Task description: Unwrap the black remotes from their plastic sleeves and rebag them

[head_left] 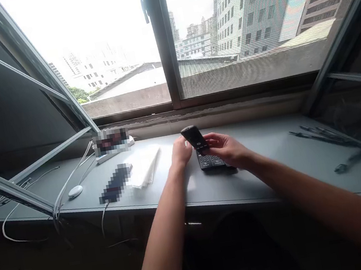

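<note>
My right hand (227, 148) holds a slim black handheld device (193, 137), which looks like a remote control, tilted above the desk with its thumb and fingers on the lower right edge. Right beside the device's left edge is my left hand (181, 151), its fingers curled and partly hidden behind it. Whether the left hand grips the device or something behind it is not clear. Below both hands lie black keypad devices (211, 162) with rows of small buttons, side by side on the grey desk (259, 181) and partly covered by the held one.
Left of my hands are white sheets (142, 166), a blurred dark device (116, 184) with a cable, a white round puck (75, 191) and a white power strip (114, 150). Dark cables (324, 135) lie at the right. A window frame (162, 42) rises behind the desk.
</note>
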The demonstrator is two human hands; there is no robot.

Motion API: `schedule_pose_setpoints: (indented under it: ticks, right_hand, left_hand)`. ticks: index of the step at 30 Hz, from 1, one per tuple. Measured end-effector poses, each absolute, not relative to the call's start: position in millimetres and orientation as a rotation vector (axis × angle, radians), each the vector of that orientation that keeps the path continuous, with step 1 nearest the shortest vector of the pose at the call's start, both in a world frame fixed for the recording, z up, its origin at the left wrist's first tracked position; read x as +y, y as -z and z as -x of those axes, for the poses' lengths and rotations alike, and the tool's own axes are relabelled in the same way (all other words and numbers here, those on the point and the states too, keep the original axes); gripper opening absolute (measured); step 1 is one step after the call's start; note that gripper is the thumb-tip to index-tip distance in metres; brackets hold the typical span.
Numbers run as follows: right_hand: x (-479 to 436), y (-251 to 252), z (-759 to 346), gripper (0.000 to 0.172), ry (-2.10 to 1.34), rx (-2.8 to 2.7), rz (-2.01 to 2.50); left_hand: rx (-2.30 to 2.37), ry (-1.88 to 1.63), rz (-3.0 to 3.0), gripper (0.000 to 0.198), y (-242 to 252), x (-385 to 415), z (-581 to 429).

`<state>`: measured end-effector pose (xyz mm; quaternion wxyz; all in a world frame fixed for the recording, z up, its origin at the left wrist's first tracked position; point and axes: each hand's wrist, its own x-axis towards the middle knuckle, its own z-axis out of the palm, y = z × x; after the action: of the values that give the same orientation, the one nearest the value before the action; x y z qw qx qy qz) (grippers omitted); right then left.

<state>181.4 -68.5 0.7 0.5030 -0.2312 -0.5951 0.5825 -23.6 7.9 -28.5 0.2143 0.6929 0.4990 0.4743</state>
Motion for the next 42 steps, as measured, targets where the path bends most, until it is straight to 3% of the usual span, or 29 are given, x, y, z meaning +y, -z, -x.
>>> schedule_pose_setpoints:
  ticks: [3, 6, 9, 13, 21, 28, 34, 42]
  right_hand:
    - [-67.9, 0.1, -181.5, 0.064, -1.455, -1.382, 0.575]
    - [-67.1, 0.6, -181.8, 0.084, -1.514, -1.272, 0.653]
    - [-66.9, 0.8, -182.4, 0.08, -1.525, -1.259, 0.753]
    - [-67.8, 0.4, -182.7, 0.067, -1.502, -1.36, 0.808]
    - [-74.9, -10.1, -184.0, 0.06, -1.558, -1.439, 0.773]
    - [-77.4, -13.2, -184.5, 0.046, -1.532, -1.463, 0.827]
    - [-75.0, -10.3, -185.1, 0.048, -1.498, -1.514, 0.847]
    - [-84.3, -22.2, -187.1, 0.043, -0.986, -2.02, 0.797]
  left_hand:
    - [1.356, -1.381, -1.844, 0.032, 24.2, 3.7, 19.3]
    - [1.1, -1.386, -1.55, 0.06, 20.5, 2.2, 14.8]
    - [0.855, -1.351, -1.252, 0.08, 17.6, 2.3, 11.2]
    - [0.844, -1.378, -1.082, 0.068, 15.1, 2.7, 9.2]
    - [1.097, -1.406, -0.923, 0.053, 12.8, 7.6, 24.8]
    - [1.77, -1.211, -1.523, 0.045, 25.5, 5.3, 30.8]
    - [1.877, -1.055, -1.771, 0.047, 26.4, 0.5, 22.9]
    - [1.759, -1.103, -1.795, 0.041, 34.5, 4.1, 25.2]
